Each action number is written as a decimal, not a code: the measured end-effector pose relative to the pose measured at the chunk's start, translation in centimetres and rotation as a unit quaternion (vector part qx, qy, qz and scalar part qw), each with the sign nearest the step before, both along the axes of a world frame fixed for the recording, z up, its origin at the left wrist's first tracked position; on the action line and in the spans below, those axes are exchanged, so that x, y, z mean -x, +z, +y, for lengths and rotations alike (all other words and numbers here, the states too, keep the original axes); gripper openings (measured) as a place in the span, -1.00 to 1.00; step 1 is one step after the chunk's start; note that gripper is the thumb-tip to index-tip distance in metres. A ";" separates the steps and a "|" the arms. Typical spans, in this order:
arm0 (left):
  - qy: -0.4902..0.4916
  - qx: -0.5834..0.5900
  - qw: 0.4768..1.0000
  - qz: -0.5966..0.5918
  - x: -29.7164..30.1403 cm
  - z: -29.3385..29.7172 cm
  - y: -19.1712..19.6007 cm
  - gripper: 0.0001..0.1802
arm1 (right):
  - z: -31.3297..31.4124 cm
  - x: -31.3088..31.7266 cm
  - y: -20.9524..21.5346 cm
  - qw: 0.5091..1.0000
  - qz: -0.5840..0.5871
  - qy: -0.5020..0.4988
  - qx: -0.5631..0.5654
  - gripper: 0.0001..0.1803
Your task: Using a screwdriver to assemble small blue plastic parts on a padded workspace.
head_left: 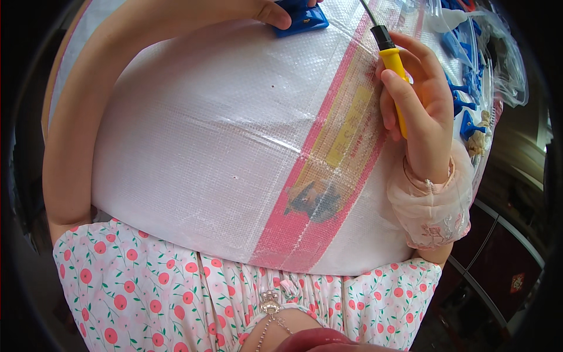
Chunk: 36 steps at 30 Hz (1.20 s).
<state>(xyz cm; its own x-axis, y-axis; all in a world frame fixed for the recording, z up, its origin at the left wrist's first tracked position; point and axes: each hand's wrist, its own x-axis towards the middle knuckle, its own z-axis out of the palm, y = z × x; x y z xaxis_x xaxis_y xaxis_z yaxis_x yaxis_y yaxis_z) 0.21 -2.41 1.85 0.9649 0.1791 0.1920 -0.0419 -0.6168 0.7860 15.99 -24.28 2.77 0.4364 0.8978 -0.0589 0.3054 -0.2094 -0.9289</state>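
At the top edge, my left hand [272, 13] pinches a blue plastic piece [305, 24], its thumb on the left side and a fingertip showing at the upper edge. The rest of that hand and the upper part of the piece run out of the picture. My right hand [423, 97] is wrapped round the yellow handle of a screwdriver [392, 57], right of the blue piece. The screwdriver has a black collar and a thin metal shaft pointing up and left; its tip is out of view. The two hands are apart.
A white woven plastic sheet [193, 141] with a pink printed band covers the table. Along the right edge lie several blue plastic parts [467, 126], clear plastic bags [511, 76] and a white nozzle-topped bottle [448, 19]. A dark red cabinet [507, 264] stands beyond, lower right.
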 end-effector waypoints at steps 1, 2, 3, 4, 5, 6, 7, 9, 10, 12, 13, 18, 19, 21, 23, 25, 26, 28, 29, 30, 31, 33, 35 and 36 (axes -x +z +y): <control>-0.005 -0.002 1.000 0.001 0.1 0.1 -0.1 -0.76 | 0.0 0.1 0.2 1.000 0.002 0.001 0.004 -0.50; -0.008 -0.004 1.000 -0.002 0.1 0.2 -0.2 -0.75 | 0.1 0.2 0.2 1.000 0.002 0.003 0.001 -0.51; -0.011 -0.006 1.000 -0.007 0.0 0.3 -0.3 -0.74 | 0.1 0.4 0.2 1.000 0.001 0.004 -0.002 -0.51; -0.012 -0.008 1.000 -0.012 -0.1 0.3 -0.5 -0.73 | 0.1 0.4 0.1 1.000 0.004 0.006 -0.006 -0.51; -0.013 -0.009 1.000 -0.018 -0.2 0.3 -0.6 -0.73 | 0.0 0.4 0.2 1.000 0.007 0.007 -0.007 -0.53; -0.015 -0.020 0.999 -0.021 -0.4 0.3 -0.8 -0.73 | -0.1 0.4 0.4 1.000 0.010 0.009 -0.007 -0.55; -0.015 -0.031 0.999 -0.022 -0.4 0.3 -0.8 -0.73 | -0.1 0.5 0.5 1.000 0.013 0.012 -0.008 -0.57; -0.009 -0.046 0.999 -0.011 -0.3 0.4 -0.4 -0.74 | -0.2 0.5 0.5 1.000 0.014 0.014 -0.015 -0.57; -0.002 -0.050 0.999 0.001 -0.2 0.4 -0.2 -0.73 | -0.1 0.6 0.5 1.000 0.015 0.016 -0.019 -0.58; 0.012 -0.055 0.998 0.016 0.3 0.4 0.0 -0.74 | 0.2 0.8 0.3 0.999 0.009 0.024 -0.019 -0.58; 0.009 -0.051 0.999 0.008 -0.1 0.3 -0.4 -0.74 | -0.1 0.7 0.3 1.000 -0.002 0.018 -0.013 -0.57; -0.001 -0.052 0.999 -0.003 -0.6 0.1 -0.4 -0.77 | -0.6 0.4 0.4 1.000 -0.026 0.018 0.004 -0.57; 0.003 -0.052 0.999 0.003 -0.6 0.0 -0.3 -0.77 | -0.6 0.5 0.4 0.999 -0.027 0.021 0.003 -0.57; -0.008 -0.026 1.000 -0.012 -0.7 0.5 -1.0 -0.79 | -0.6 0.4 0.4 0.999 -0.020 0.030 0.001 -0.57; -0.024 0.001 0.999 -0.042 -0.8 1.6 -2.6 -0.81 | -0.5 0.4 0.3 0.999 -0.012 0.039 -0.001 -0.57; -0.030 -0.012 0.998 -0.055 -1.1 1.2 -2.7 -0.83 | -0.6 0.3 0.2 0.999 -0.009 0.039 0.001 -0.57; -0.031 -0.050 0.996 -0.063 -1.1 0.9 -2.4 -0.84 | -0.6 0.3 0.2 0.999 -0.013 0.037 -0.001 -0.57; -0.039 -0.138 0.987 -0.073 -1.1 0.4 -2.0 -0.86 | -0.6 0.3 0.0 0.999 -0.019 0.035 -0.005 -0.57; -0.044 -0.191 0.977 -0.080 -1.2 0.3 -1.9 -0.86 | -0.6 0.3 0.1 0.999 -0.020 0.034 -0.002 -0.57; -0.048 -0.185 0.978 -0.080 -1.2 0.3 -1.9 -0.86 | -0.6 0.3 0.1 0.999 -0.021 0.034 0.000 -0.57; -0.052 -0.179 0.979 -0.080 -1.1 0.3 -1.9 -0.87 | -0.6 0.3 0.1 0.999 -0.022 0.034 0.003 -0.57; -0.058 -0.163 0.981 -0.085 -1.1 0.4 -2.0 -0.88 | -0.6 0.3 0.0 0.999 -0.033 0.037 0.003 -0.57; -0.062 -0.140 0.983 -0.097 -1.2 0.4 -2.1 -0.90 | -0.5 0.2 0.0 0.998 -0.041 0.043 0.010 -0.57; -0.057 -0.145 0.985 -0.080 -1.1 0.3 -1.7 -0.90 | -0.5 0.2 0.1 0.998 -0.043 0.048 0.017 -0.57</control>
<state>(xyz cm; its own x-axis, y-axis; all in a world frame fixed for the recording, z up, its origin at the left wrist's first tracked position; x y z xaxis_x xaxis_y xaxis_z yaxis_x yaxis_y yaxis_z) 1.31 -2.13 0.11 0.9291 -0.0134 0.3697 -0.2325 -0.7984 0.5554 15.83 -24.81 2.87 0.3540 0.9336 -0.0551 0.4043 -0.2059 -0.8911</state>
